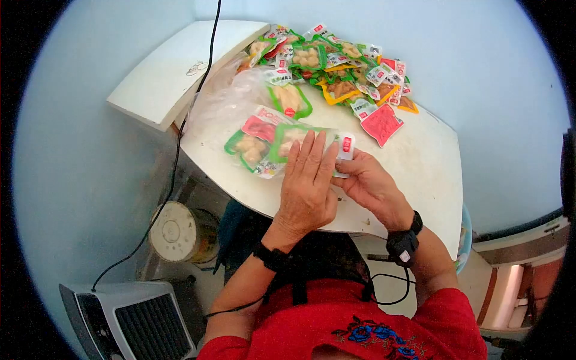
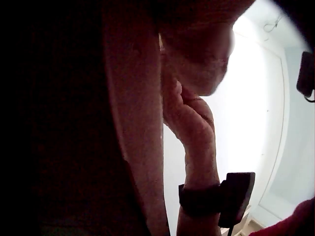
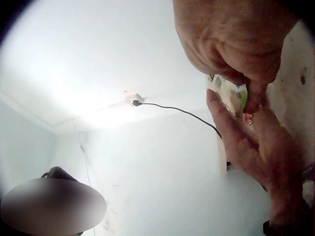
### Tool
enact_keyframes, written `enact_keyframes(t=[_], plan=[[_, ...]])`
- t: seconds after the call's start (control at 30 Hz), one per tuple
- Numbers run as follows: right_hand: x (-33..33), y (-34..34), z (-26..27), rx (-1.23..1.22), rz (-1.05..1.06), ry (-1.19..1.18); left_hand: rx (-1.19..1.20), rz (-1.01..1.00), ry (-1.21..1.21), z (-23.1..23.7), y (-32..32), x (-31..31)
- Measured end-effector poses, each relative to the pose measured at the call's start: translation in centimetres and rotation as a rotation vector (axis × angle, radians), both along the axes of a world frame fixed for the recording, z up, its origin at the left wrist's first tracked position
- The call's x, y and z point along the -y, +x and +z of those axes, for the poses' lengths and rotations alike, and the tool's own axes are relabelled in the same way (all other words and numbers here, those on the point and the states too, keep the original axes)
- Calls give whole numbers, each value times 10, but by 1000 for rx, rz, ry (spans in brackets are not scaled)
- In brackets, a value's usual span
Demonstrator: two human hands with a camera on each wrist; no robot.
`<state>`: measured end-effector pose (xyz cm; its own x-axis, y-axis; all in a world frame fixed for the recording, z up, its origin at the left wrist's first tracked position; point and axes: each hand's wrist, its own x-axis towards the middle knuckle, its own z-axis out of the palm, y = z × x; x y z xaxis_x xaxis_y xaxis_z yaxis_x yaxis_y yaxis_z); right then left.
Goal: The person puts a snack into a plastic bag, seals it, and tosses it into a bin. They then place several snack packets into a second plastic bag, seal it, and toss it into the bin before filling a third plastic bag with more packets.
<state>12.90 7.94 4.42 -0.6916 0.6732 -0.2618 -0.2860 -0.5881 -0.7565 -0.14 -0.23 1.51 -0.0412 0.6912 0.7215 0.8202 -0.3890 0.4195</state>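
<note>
In the head view, my left hand (image 1: 307, 195) lies palm down with straight fingers across a green-edged clear food packet (image 1: 281, 144). My right hand (image 1: 375, 187) pinches the packet's white right end between thumb and fingers. Pale food pieces show through the plastic. Left of the hands, a red packet (image 1: 259, 127) and a green-edged packet with pale chunks (image 1: 249, 148) lie close together, overlapping the first. Both hands (image 3: 263, 147) meet at the packet in the right wrist view. The left wrist view is mostly dark, and the packet is hidden there.
Piled packets (image 1: 336, 66) in green, yellow and red cover the table's (image 1: 414, 180) back. A single pale packet (image 1: 289, 101) and a clear plastic bag (image 1: 225, 99) lie left of them. A black cord (image 1: 178, 144) hangs at the left, beside a white raised board (image 1: 174, 66).
</note>
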Motion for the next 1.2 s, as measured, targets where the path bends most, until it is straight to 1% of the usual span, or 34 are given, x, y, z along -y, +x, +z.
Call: enact_keyframes(t=[0.1,0.2,0.37,0.43,0.5,0.57,0.63,0.67,0.87,1.0,1.07,1.17,1.2], plan=[[4,-20,0,-36,61,-1,35,-65,29,0,-4,2],[1,-39,-16,-275,106,-211,23,-67,60,-3,-6,1],[6,-53,1,173,141,189,76,-39,102,-9,-9,-2],[0,-55,1,434,199,611,84,-44,103,-9,-10,-1],[-17,-46,-13,771,290,1295,69,-47,93,-7,-8,0],[-22,-46,-35,656,154,1161,70,-49,92,-8,-7,-2],[-19,-52,-61,599,-30,1219,63,-44,86,-8,-7,-3],[-11,-60,-75,597,-150,1342,57,-38,80,-7,-6,-2],[-11,-63,-70,561,-118,1429,54,-29,76,-7,-6,1],[-22,-68,-65,439,-45,1444,53,-30,84,-7,-5,1],[-29,-68,-63,335,8,1433,42,-35,102,-6,-4,0],[-29,-54,-42,252,170,1279,51,-15,75,-4,-4,2],[-18,-42,-12,320,279,1115,49,-29,62,-4,-4,2]])
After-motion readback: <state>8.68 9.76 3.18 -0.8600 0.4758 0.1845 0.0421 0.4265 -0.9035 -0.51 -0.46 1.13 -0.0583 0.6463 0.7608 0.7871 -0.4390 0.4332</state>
